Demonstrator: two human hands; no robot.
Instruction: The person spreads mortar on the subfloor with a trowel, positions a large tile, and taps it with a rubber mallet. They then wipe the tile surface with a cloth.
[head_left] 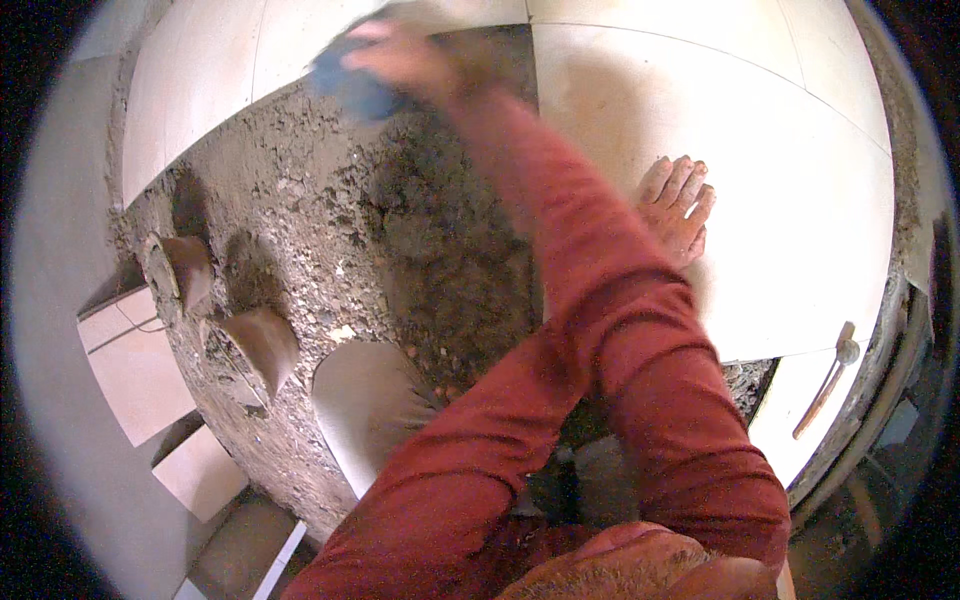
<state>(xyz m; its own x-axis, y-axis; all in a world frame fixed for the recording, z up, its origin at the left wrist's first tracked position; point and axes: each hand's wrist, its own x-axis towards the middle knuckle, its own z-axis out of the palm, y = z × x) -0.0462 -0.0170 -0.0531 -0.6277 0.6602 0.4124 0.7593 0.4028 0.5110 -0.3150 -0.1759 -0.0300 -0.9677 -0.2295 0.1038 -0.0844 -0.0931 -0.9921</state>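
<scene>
My right hand [395, 55], blurred by motion, reaches across to the upper left over a blurred blue object [350, 85], its fingers bent round it; I cannot make out what that is. My left hand [675, 210] lies palm down with fingers spread on a large cream floor tile [800, 200], its forearm crossing beneath the right one. Between the tiles is a rough bed of grit and dark, damp-looking mortar [440, 260]. My grey-trousered knee [360, 410] is on that rough ground at the lower middle.
Two short pipe stubs [265, 345] [180, 270] rise from the rubble at left. Loose tile pieces [135, 380] lie beside the grey wall [70, 230]. A hammer-like tool [830, 375] rests on the right tile, near a pipe along the edge [890, 360]. Laid tiles [200, 80] border the top.
</scene>
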